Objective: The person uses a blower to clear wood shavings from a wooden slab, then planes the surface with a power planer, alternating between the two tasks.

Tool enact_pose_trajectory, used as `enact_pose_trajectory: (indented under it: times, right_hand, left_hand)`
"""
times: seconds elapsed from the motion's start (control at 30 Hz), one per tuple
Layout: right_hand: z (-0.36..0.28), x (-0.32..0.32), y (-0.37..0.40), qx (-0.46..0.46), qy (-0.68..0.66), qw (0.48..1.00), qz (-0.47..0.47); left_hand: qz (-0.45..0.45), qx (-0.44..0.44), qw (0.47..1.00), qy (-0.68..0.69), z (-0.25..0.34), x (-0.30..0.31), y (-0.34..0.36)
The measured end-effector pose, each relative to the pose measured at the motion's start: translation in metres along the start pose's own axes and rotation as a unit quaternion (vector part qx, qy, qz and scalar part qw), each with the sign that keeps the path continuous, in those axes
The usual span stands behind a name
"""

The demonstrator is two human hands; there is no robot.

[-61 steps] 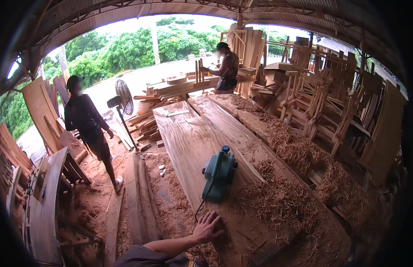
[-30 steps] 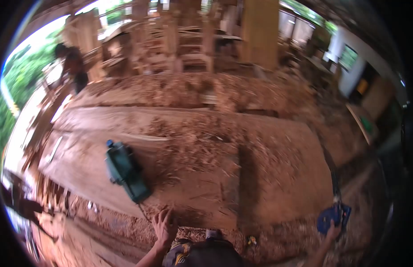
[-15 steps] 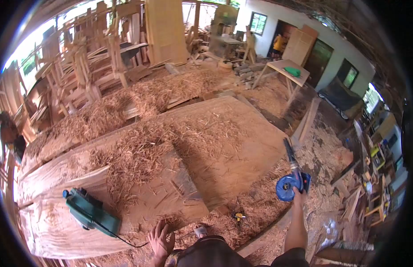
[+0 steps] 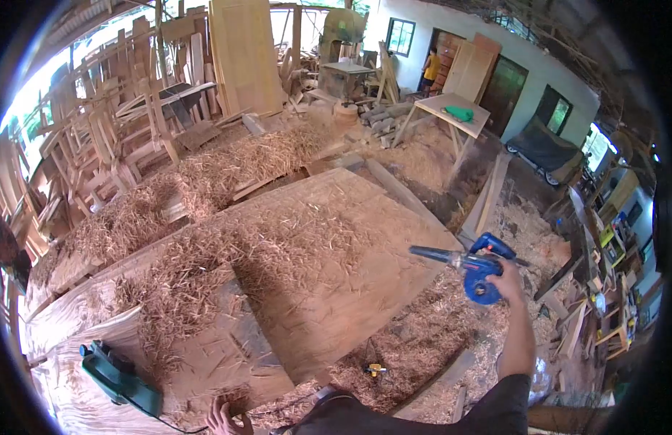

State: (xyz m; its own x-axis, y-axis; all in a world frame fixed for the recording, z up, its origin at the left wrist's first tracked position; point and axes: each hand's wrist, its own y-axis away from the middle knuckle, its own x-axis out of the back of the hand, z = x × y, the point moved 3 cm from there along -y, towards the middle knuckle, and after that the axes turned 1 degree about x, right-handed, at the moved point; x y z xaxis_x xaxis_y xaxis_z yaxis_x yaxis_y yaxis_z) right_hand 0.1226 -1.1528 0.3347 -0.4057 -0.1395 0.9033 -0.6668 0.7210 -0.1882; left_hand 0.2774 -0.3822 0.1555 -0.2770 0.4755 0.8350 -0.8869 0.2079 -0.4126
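My right hand (image 4: 507,281) is wrapped round a blue blower (image 4: 482,270), whose black nozzle (image 4: 431,253) points left over the right edge of a large wooden slab (image 4: 379,283). At the slab's near edge, by the bottom of the view, my left hand (image 4: 227,418) has its fingers apart and holds nothing. A green electric planer (image 4: 120,378) lies on pale wood to its left, with a dark cord trailing toward that hand. Curly wood shavings (image 4: 205,254) cover much of the slab's left and middle.
A yellow-and-black object (image 4: 376,370) lies among shavings on the ground. Behind stand a table (image 4: 452,110) with a green item, stacked wood pieces, and a covered vehicle (image 4: 542,145). A person in a yellow top (image 4: 431,67) is near the far doorway.
The blower has been raised and turned, so its nozzle now points left instead of away. My right arm reaches further out. The camera view has shifted, and my left hand sits lower in it.
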Motion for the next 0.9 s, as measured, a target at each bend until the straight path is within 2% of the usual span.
enact_pose_trajectory:
  times: [0.13, 0.2, 0.23, 0.37, 0.47, 0.5, 0.53, 0.6, 0.63, 0.67, 0.73, 0.8, 0.83, 0.87, 0.9]
  right_hand:
    - [0.024, 0.026, -0.057, -0.069, 0.181, 0.977, 0.089]
    - [0.038, 0.014, -0.073, -0.106, 0.246, 0.951, 0.158]
    - [0.061, 0.005, -0.084, -0.114, 0.237, 0.947, 0.182]
    - [0.081, -0.016, -0.083, -0.234, 0.15, 0.945, 0.173]
    - [0.109, -0.049, -0.063, -0.221, 0.103, 0.951, 0.188]
    - [0.123, -0.06, -0.055, -0.279, 0.064, 0.944, 0.165]
    - [0.139, -0.074, -0.045, -0.337, 0.024, 0.931, 0.14]
    - [0.225, -0.133, -0.022, -0.365, -0.14, 0.898, 0.2]
    - [0.238, -0.154, 0.002, -0.394, -0.238, 0.862, 0.21]
    - [0.244, -0.166, 0.017, -0.418, -0.332, 0.817, 0.217]
    - [0.199, -0.159, 0.069, -0.533, -0.305, 0.77, 0.17]
    - [0.249, -0.201, 0.113, -0.538, -0.198, 0.811, 0.118]
    - [0.248, -0.207, 0.14, -0.522, -0.138, 0.838, 0.075]
    - [0.229, -0.202, 0.161, -0.502, -0.077, 0.861, 0.032]
    - [0.209, -0.198, 0.183, -0.481, -0.051, 0.875, 0.021]
  left_hand:
    - [0.012, 0.032, 0.999, -0.016, 0.013, -0.003, -0.001]
    - [0.003, 0.044, 0.999, -0.027, 0.018, -0.002, -0.001]
    - [0.003, 0.046, 0.998, -0.032, 0.02, -0.003, -0.001]
    - [-0.001, 0.059, 0.997, -0.05, 0.03, -0.002, -0.003]
    - [-0.003, 0.137, 0.987, 0.08, 0.03, -0.01, 0.0]
    - [-0.034, 0.103, 0.994, 0.003, 0.017, -0.014, 0.004]
    - [-0.039, 0.087, 0.995, -0.018, 0.018, -0.012, 0.005]
    - [-0.044, 0.052, 0.996, -0.057, 0.031, -0.009, 0.0]
    - [-0.062, 0.057, 0.996, -0.04, 0.031, -0.011, 0.005]
    - [-0.038, 0.026, 0.998, -0.045, 0.039, -0.012, 0.004]
    - [0.01, -0.038, 0.998, -0.052, 0.056, -0.016, 0.004]
    - [0.056, -0.055, 0.997, 0.0, 0.061, -0.022, 0.008]
    - [-0.012, 0.152, 0.966, 0.208, 0.043, -0.049, 0.028]
    - [-0.017, 0.097, 0.972, 0.214, 0.057, -0.038, 0.021]
    - [-0.033, 0.171, 0.925, 0.339, 0.036, -0.065, 0.04]
